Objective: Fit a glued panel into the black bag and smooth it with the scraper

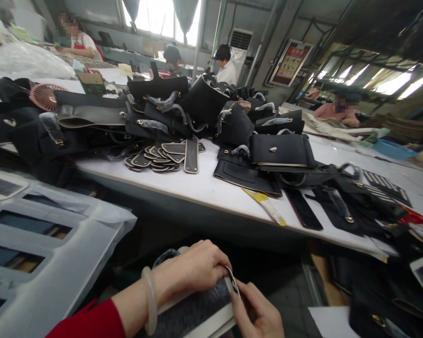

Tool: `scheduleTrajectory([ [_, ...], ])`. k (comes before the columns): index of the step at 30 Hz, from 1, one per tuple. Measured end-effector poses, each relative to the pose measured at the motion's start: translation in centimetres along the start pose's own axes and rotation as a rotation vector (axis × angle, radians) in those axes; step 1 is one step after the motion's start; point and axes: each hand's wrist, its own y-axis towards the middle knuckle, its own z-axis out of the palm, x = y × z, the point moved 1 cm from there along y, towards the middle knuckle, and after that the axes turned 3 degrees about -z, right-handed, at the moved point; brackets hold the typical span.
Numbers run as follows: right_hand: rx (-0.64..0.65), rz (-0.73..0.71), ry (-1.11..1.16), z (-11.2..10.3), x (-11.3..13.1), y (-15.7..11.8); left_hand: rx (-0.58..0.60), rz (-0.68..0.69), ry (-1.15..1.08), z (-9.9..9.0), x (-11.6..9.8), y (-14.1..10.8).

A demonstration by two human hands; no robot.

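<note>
A dark panel with pale edges (193, 312) lies at the bottom centre, below the table's front edge. My left hand (197, 265), with a pale bangle at the wrist and a red sleeve, reaches across it and pinches its upper right corner. Close by on the right, my right hand (255, 312) grips the same edge between thumb and fingers. The two hands almost meet at that corner. Part of the panel is hidden under my left forearm.
Black bags (282, 150) are heaped on the white table (218, 202), beside a pile of dark strips (155, 155). A phone (304, 210) and a yellow-handled tool (266, 205) lie near its edge. A grey slotted rack (81, 244) stands left. People sit farther back.
</note>
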Motion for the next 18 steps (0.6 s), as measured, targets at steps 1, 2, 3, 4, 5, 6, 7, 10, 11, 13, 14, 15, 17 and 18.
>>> scheduleTrajectory([
  [1,0.016,-0.006,-0.008,-0.1,0.0,0.1,0.014,0.002,-0.019,0.0,0.2,0.2],
  [2,0.030,-0.011,-0.017,-0.2,0.0,0.2,0.029,0.003,-0.037,0.0,0.5,0.3],
  [3,0.040,-0.019,-0.028,-0.3,0.1,0.3,0.044,0.001,-0.055,0.0,0.7,0.5],
  [4,0.047,-0.029,-0.043,-0.4,0.1,0.3,0.058,-0.004,-0.072,-0.1,0.9,0.7],
  [5,0.049,-0.040,-0.060,-0.5,0.3,0.4,0.069,-0.012,-0.089,-0.1,1.1,0.8],
  [6,0.047,-0.052,-0.078,-0.5,0.4,0.4,0.078,-0.021,-0.105,-0.1,1.2,1.0],
  [7,0.047,-0.065,-0.097,-0.6,0.6,0.4,0.083,-0.029,-0.120,-0.2,1.3,1.1],
  [10,0.039,-0.105,-0.136,-0.5,1.1,0.5,0.083,-0.046,-0.155,-0.3,1.3,1.2],
  [11,0.036,-0.118,-0.141,-0.4,1.2,0.6,0.080,-0.050,-0.162,-0.3,1.3,1.2],
  [13,0.039,-0.135,-0.141,-0.3,1.3,0.6,0.073,-0.052,-0.170,-0.2,1.3,1.3],
  [14,0.043,-0.139,-0.140,-0.2,1.3,0.6,0.067,-0.047,-0.171,-0.1,1.4,1.3],
  [15,0.048,-0.140,-0.140,-0.2,1.2,0.6,0.061,-0.041,-0.171,0.0,1.5,1.3],
  [17,0.056,-0.140,-0.144,-0.2,0.9,0.6,0.051,-0.024,-0.171,0.1,1.8,1.3],
  [18,0.058,-0.141,-0.145,-0.3,0.8,0.5,0.049,-0.019,-0.173,0.2,1.9,1.3],
])
